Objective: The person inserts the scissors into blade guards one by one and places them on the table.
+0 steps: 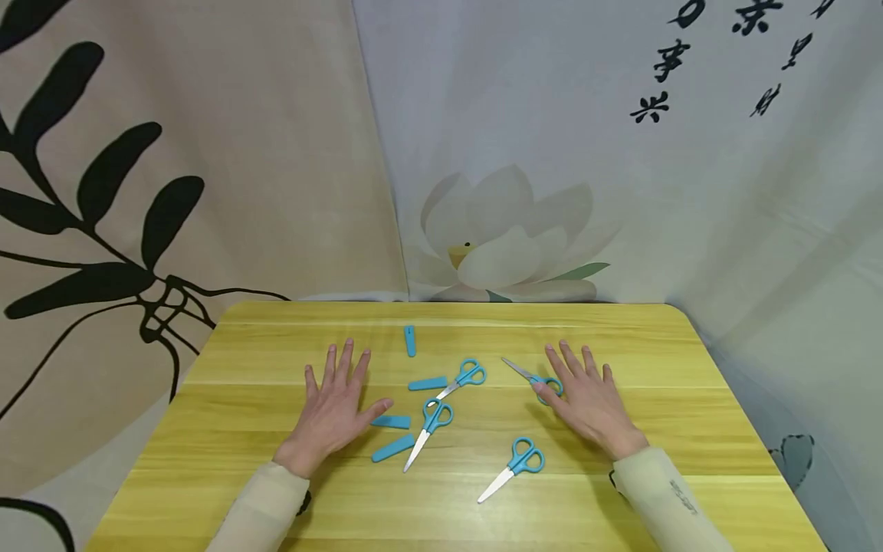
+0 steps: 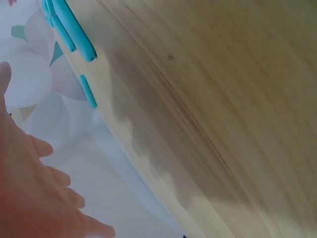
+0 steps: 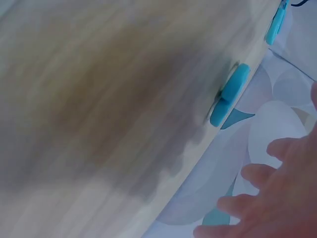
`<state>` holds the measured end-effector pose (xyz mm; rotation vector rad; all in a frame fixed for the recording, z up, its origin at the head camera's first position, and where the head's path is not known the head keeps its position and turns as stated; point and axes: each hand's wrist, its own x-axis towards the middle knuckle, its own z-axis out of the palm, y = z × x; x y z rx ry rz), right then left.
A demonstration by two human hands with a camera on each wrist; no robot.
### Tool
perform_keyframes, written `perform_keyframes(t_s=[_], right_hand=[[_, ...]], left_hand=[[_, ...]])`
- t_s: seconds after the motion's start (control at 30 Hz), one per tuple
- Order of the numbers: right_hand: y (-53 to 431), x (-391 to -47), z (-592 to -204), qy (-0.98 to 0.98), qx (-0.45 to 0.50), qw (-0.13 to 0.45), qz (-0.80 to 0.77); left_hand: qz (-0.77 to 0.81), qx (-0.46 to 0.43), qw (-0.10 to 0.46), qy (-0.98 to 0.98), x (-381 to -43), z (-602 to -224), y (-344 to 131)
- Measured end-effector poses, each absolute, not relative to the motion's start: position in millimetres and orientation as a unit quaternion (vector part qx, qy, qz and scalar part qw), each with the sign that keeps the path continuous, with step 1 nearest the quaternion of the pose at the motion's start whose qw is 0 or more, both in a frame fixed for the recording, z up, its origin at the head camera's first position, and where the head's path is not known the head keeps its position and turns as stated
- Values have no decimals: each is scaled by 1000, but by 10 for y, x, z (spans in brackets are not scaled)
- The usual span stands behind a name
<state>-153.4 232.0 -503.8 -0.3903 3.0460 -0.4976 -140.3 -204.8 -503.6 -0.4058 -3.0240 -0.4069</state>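
My left hand (image 1: 334, 414) is held with fingers spread above the table, empty, its thumb nearest a blue blade cover (image 1: 391, 422). Fingers also apart, my right hand (image 1: 589, 399) hovers above the table with nothing in it; its thumb partly hides the scissors (image 1: 546, 382) beneath. Other blue-handled scissors lie to the left: one pair (image 1: 471, 373) partly behind a second pair (image 1: 437, 418). A third pair (image 1: 526, 458) lies nearer the front. Blue covers lie beside them, one angled (image 1: 393, 448), one by the scissors' blade (image 1: 428, 383), another at the back (image 1: 410, 341).
The wooden table (image 1: 276, 330) has its far edge against a printed curtain (image 1: 510, 115). In the left wrist view, the hand's shadow falls on the tabletop (image 2: 223, 99); the right wrist view shows a blue scissors handle (image 3: 235, 84) near the far edge.
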Motion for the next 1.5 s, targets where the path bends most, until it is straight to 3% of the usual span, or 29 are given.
perform_keyframes(t_s=[0.53,1.17,1.5], right_hand=[[2206,-1706,-5137,975,-127,45,-175],[2112,-1740,-5155,973,-147,-20,-175],[2103,-1766,-5102,974,-140,-7,-176]], left_hand=[[-144,-124,36,-981,-1443,-5035,-2064],[-149,-124,38,-980,-1451,-5045,-2059],[-159,-126,29,-979,-1643,-5015,-1898]])
